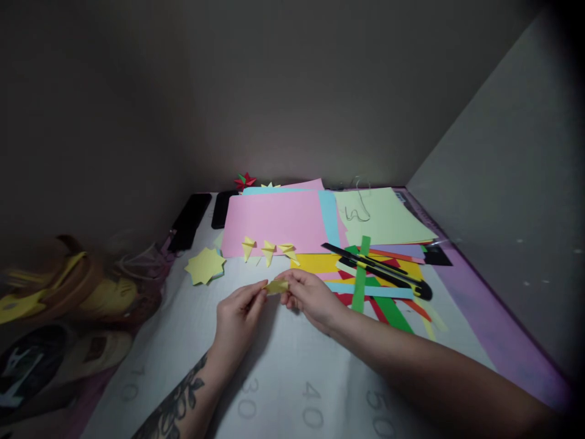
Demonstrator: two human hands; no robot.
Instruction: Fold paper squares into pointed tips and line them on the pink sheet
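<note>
Between my two hands is a small folded yellow paper piece (pixel 276 286), held above the white mat. My left hand (pixel 240 311) pinches its left end between thumb and fingers. The right end is in the fingertips of my right hand (pixel 313 296). Just beyond my hands, three folded yellow paper pieces (pixel 269 251) stand in a row along the front edge of a pink sheet (pixel 276 219). To the left lies a yellow star-shaped paper stack (pixel 205 266) with many points.
Black-and-yellow cutters (pixel 388 271) lie over coloured paper strips (pixel 360 286) on the right. Behind are pale green sheets (pixel 384 213) with a bent wire, a red-green paper star (pixel 245 181) and dark flat objects (pixel 194 216). Bags and rolls (pixel 68 299) stand at far left.
</note>
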